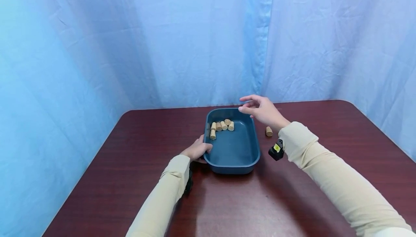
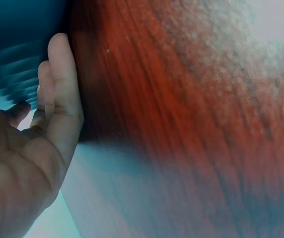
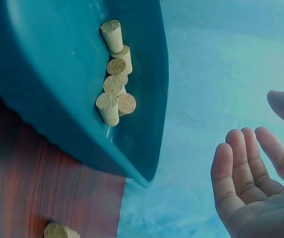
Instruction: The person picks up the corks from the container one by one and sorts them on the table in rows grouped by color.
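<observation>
- Left hand (image 1: 197,150) grips the dark blue plastic tray's (image 1: 248,157) near-left rim, fingers curled on it.
- Right hand (image 1: 261,110) hovers over the tray's far corner, fingers apart, empty.
- Small tan corks (image 1: 221,126) lie inside; one cork (image 1: 269,131) stands on the reddish-brown wooden table (image 1: 130,164).

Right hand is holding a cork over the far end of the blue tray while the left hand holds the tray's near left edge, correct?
Not quite. The right hand holds nothing: the right wrist view shows its fingers spread and the palm bare. It does hover over the far end of the blue tray, and the left hand holds the near left edge. One cork lies on the table outside the tray.
</observation>
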Motion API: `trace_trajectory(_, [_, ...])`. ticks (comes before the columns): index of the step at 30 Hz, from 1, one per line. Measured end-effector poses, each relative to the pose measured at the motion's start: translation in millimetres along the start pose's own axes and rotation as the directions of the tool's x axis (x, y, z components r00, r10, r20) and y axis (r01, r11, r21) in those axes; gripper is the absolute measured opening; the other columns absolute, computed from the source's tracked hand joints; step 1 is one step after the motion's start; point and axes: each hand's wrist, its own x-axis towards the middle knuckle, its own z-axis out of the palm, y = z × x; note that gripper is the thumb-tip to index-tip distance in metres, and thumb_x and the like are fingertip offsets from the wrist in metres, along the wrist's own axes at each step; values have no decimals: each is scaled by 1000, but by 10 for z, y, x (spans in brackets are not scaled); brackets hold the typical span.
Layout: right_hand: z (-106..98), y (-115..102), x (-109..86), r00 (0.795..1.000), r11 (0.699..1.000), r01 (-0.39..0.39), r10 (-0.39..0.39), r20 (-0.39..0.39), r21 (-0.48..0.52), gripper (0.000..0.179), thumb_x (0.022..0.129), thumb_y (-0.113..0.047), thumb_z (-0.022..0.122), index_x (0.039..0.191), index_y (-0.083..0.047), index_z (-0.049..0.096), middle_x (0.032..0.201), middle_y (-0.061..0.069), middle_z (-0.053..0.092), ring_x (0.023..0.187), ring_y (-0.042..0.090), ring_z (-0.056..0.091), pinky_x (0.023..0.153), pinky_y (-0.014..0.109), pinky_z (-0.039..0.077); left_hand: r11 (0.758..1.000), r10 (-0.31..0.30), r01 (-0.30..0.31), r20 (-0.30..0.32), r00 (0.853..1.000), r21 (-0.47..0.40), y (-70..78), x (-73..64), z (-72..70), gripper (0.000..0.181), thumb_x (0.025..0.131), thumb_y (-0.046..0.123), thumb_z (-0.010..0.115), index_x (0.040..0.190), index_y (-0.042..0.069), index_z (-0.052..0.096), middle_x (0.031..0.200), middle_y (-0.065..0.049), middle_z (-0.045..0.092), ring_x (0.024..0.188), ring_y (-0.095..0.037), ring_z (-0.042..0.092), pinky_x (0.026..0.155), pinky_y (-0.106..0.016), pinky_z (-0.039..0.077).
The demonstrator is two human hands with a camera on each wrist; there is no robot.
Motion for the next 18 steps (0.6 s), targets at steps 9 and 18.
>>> trace_trajectory(9, [118, 8, 155, 999, 998, -38, 37, 12, 46, 48, 103, -26, 59, 146, -5, 52, 128, 20, 57, 114, 35, 57, 100, 49, 48, 1000, 2, -3, -7, 1000, -10, -3, 5, 32, 91, 77, 7, 45, 162, 5, 13, 150, -22, 31, 109, -35, 56, 78, -45, 59])
trace_trajectory(18, [290, 2, 316, 993, 986, -119, 118, 15, 113, 46, 103, -24, 58, 144, -4, 53, 138, 22, 55, 124, 37, 55, 103, 49, 47, 1000, 18, -18, -2, 1000, -2, -20, -16, 12, 90, 78, 7, 45, 161, 4, 12, 149, -21, 32, 109, -35, 55, 77, -44, 58])
